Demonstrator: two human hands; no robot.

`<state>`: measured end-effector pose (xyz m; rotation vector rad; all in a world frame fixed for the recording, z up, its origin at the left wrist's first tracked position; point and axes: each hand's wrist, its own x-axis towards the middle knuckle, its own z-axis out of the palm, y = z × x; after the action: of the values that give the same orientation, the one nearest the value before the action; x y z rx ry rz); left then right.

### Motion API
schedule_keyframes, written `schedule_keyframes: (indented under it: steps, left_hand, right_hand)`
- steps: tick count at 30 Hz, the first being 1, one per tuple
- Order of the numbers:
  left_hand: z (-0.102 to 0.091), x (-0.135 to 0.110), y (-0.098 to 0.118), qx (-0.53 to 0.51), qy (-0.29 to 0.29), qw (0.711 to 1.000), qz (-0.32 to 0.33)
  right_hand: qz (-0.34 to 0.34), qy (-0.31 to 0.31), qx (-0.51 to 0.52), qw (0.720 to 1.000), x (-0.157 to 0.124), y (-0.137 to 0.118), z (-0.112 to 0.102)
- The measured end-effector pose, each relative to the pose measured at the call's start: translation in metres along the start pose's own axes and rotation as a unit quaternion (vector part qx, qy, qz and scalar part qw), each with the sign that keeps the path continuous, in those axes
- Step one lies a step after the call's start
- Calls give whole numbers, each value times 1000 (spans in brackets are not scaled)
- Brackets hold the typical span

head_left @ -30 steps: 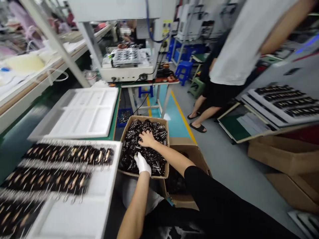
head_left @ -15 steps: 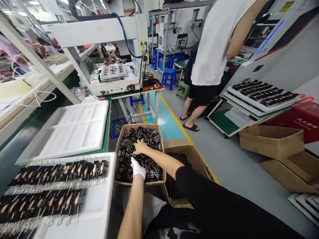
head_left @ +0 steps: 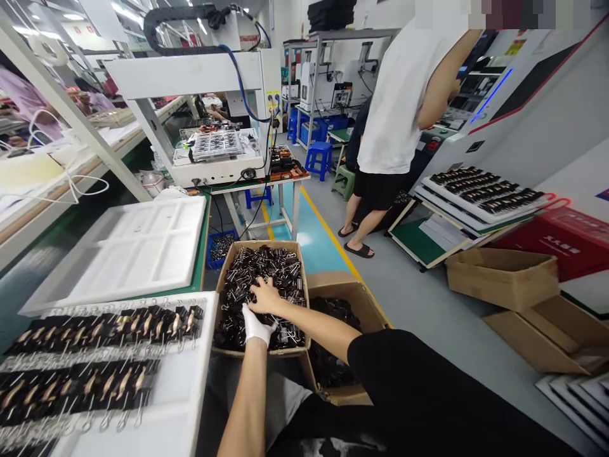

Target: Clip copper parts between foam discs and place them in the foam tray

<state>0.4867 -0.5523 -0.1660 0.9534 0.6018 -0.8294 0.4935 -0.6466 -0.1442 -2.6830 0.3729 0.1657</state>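
A cardboard box stands before me, heaped with black binder clips that have silver wire handles. My left hand, in a white glove, lies on the clips near the box's front side, fingers and thumb apart. Just beyond it my bare right hand rests on the heap with its fingers spread; the tips partly sink among the clips. Left of the box, a white tray carries two rows of binder clips gripping small tan, curved pieces.
A second cardboard box with dark contents stands right of the first. Behind the tray lies a white compartmented tray. A machine stands on a bench ahead. A person stands at equipment to the right, near stacked trays.
My right hand has drawn back slightly toward me, closer to my gloved left hand. My view has tilted up and turned a little right. The person's arm has shifted.
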Motion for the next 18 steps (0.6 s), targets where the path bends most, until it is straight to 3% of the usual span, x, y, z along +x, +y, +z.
schedule_keyframes:
  steps: [2, 10, 14, 18]
  left_hand:
    - [-1, -6, -3, -23, 3, 1000, -7]
    - [4, -24, 8, -77, -111, 991, -11]
    - [2, -30, 4, -64, -110, 991, 30]
    - [5, -31, 9, -36, -90, 990, 104]
  right_hand:
    - [-6, 28, 0, 1000, -14, -6, 7]
    - [-22, 96, 11, 995, -38, -12, 25]
    - [-34, 134, 33, 990, -52, -11, 27]
    - [-28, 186, 50, 981, -63, -12, 13]
